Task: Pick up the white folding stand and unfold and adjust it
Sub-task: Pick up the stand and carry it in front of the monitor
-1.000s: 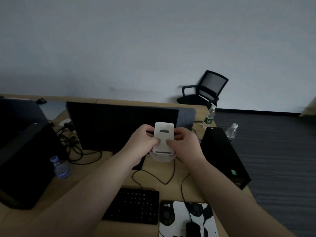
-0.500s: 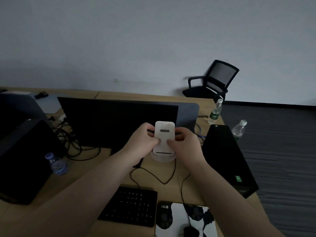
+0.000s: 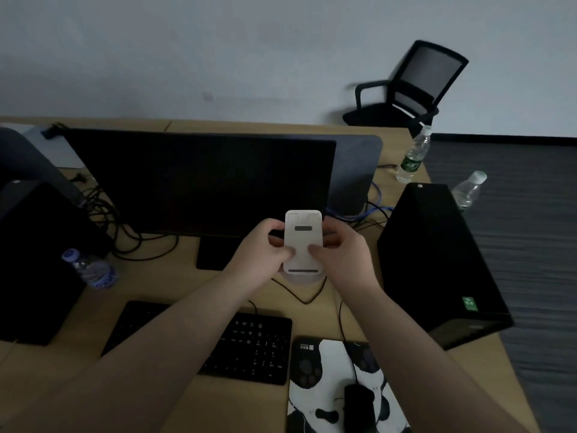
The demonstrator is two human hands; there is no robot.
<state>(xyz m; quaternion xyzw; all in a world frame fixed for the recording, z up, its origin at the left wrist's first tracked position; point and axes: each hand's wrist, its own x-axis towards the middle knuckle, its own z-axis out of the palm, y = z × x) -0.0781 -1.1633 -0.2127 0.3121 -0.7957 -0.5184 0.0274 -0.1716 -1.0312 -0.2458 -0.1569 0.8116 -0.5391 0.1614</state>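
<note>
The white folding stand (image 3: 303,243) is held upright in the air above the desk, in front of the dark monitor. Its flat face with two dark slots points at me, and its rounded base shows below. My left hand (image 3: 260,254) grips its left edge, thumb pressed on the front. My right hand (image 3: 342,253) grips its right edge the same way. The fingers of both hands reach behind the stand and are hidden there.
A black monitor (image 3: 203,185) stands behind the hands, a black keyboard (image 3: 249,345) and a panda mouse pad (image 3: 331,392) with a mouse lie in front. Black computer towers (image 3: 437,260) flank the desk. Water bottles (image 3: 90,270) and cables lie around. An office chair (image 3: 412,85) stands by the wall.
Both hands keep the same hold on the stand; its upper panel looks slightly more raised. My view has tilted down and shifted, so the desk and chair sit differently in the frame.
</note>
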